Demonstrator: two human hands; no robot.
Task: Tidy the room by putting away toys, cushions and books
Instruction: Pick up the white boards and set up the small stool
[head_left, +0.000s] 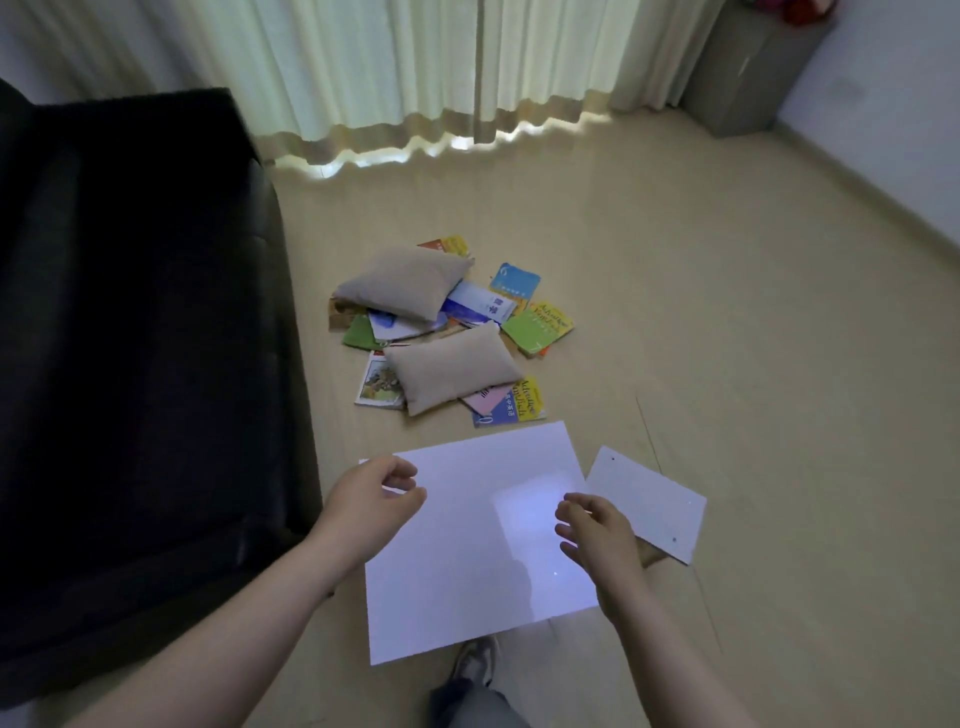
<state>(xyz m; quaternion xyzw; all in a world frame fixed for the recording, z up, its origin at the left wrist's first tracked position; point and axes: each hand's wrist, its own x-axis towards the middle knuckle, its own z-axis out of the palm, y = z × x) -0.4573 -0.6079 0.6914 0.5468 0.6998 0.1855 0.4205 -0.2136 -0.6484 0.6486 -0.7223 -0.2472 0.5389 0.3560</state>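
Two beige cushions lie on a heap of books on the floor: the far cushion (402, 283) and the near cushion (451, 366). Colourful books spread around and under them, among them a green one (535, 328), a blue one (514, 280) and an illustrated one (379, 382). My left hand (371, 499) and my right hand (597, 527) hover in front of me over a large white sheet (467, 561). Both have loosely curled fingers and hold nothing. They are well short of the heap.
A dark sofa (130, 322) fills the left side. Pale curtains (415, 67) hang at the back, and a grey cabinet (748, 73) stands in the far right corner. A smaller white card (649, 501) lies right of the sheet. My shoe (475, 662) shows below.
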